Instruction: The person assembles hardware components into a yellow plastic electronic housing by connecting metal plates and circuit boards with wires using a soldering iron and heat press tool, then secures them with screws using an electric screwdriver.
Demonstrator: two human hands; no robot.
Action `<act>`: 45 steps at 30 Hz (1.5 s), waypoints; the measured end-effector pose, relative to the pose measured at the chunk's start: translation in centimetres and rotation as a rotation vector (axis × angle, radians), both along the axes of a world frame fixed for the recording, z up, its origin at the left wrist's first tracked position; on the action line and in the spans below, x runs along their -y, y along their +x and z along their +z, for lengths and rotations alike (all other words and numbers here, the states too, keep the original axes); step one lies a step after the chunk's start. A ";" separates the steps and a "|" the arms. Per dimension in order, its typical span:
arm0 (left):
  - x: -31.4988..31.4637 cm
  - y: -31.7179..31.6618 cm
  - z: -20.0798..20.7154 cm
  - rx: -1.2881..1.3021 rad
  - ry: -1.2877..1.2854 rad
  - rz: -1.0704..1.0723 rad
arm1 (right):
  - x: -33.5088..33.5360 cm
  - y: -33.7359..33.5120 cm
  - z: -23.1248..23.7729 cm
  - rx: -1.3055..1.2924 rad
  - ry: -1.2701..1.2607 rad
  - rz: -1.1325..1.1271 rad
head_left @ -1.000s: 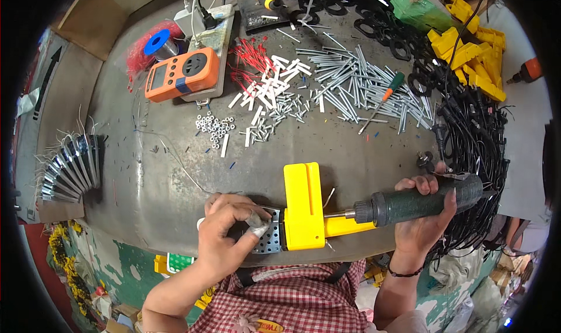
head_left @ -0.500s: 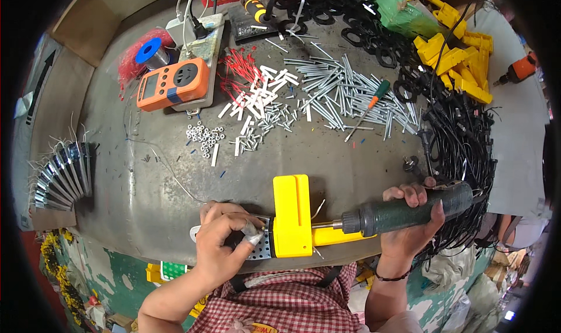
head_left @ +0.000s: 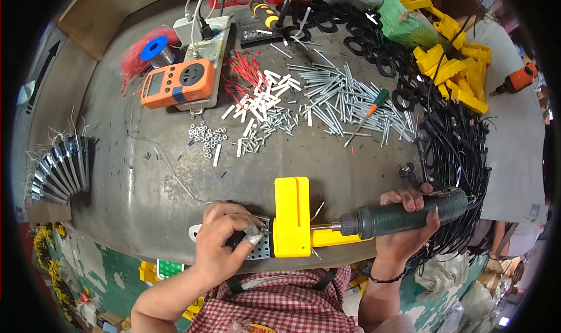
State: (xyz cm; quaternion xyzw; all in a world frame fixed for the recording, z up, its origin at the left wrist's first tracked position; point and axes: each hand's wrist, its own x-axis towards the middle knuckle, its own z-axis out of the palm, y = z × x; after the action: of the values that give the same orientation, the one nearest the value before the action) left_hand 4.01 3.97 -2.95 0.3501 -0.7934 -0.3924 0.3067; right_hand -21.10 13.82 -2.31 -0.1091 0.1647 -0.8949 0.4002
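My left hand (head_left: 225, 233) is closed around a perforated metal piece (head_left: 265, 239) at the left side of a yellow plastic housing (head_left: 291, 216). White wrapping shows on one of its fingers. My right hand (head_left: 409, 219) grips a dark green power screwdriver (head_left: 403, 217), lying level with its bit pointing left. The bit reaches the right side of the housing; its tip is hidden there. A yellow arm of the housing runs right, beneath the screwdriver. Thin wire ends stick out above and below it.
Long screws (head_left: 350, 96) are heaped mid-table with a green-orange screwdriver (head_left: 368, 114) on them. White sleeves, red wires and nuts (head_left: 207, 139) lie to their left. An orange meter (head_left: 178, 83) stands behind. Black cables (head_left: 459, 152) and yellow housings (head_left: 453, 70) pile up at right.
The view has shifted slightly. Both hands, the yellow housing and the power screwdriver keep nearly the same positions against each other; the screwdriver's rear sits a little lower.
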 end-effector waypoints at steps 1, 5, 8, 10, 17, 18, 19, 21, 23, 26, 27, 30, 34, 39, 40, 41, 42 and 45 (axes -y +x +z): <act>-0.1 0.0 -0.1 -0.012 -0.005 -0.021 | 0.0 0.0 0.0 -0.005 0.000 0.010; 0.5 0.0 0.8 0.134 -0.170 -0.089 | -0.3 0.0 0.0 -0.007 0.022 0.014; 0.4 -0.1 0.9 0.154 -0.108 -0.084 | 0.0 0.2 0.1 -0.026 0.023 0.025; 0.3 -0.3 0.7 0.144 -0.118 -0.063 | 0.0 0.2 0.2 -0.040 0.031 0.022; 0.0 -0.6 0.0 0.096 -0.207 -0.013 | 0.0 -0.1 0.0 -0.044 0.024 0.020; -0.1 -0.6 0.0 0.097 -0.206 -0.014 | 0.0 -0.2 -0.1 -0.046 0.015 0.020; -0.1 -0.7 0.0 0.091 -0.203 -0.011 | 0.0 -0.2 -0.1 -0.045 0.015 0.019; -0.2 -0.8 -0.1 0.084 -0.199 -0.010 | 0.0 -0.3 0.0 -0.047 0.006 0.008; -0.2 -0.9 -0.2 0.074 -0.210 -0.007 | 0.3 -0.2 -0.1 -0.048 -0.025 0.003; -0.3 -0.7 -0.4 0.072 -0.214 0.016 | 0.6 0.3 0.3 -0.040 -0.057 0.000; -0.3 -0.8 -0.4 0.061 -0.209 0.033 | 0.7 0.2 0.5 -0.027 -0.059 -0.006; 0.1 -0.5 -0.3 0.061 -0.217 -0.004 | 0.7 0.3 0.7 -0.064 -0.046 0.003; 0.4 -0.1 -0.6 0.012 -0.124 -0.039 | 0.9 0.3 0.7 -0.062 0.035 -0.026; 0.2 0.1 -0.2 0.015 -0.103 -0.082 | 0.9 0.2 1.0 -0.094 0.049 -0.006; 0.2 0.2 -0.2 0.026 -0.095 -0.073 | 0.8 0.1 0.9 -0.105 0.054 -0.010; 0.2 0.2 -0.2 0.037 -0.086 -0.064 | 0.9 0.0 0.9 -0.105 0.060 -0.013; 0.3 0.2 -0.2 0.037 -0.083 -0.068 | 1.0 0.0 0.9 -0.112 0.052 -0.008; 0.4 0.2 -0.3 0.032 -0.066 -0.073 | 0.9 0.0 1.0 -0.118 0.054 -0.016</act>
State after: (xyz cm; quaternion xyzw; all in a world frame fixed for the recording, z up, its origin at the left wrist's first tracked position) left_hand 4.18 3.58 -3.22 0.3169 -0.8228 -0.3713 0.2910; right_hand -21.06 12.90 -1.34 -0.1497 0.2128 -0.8854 0.3853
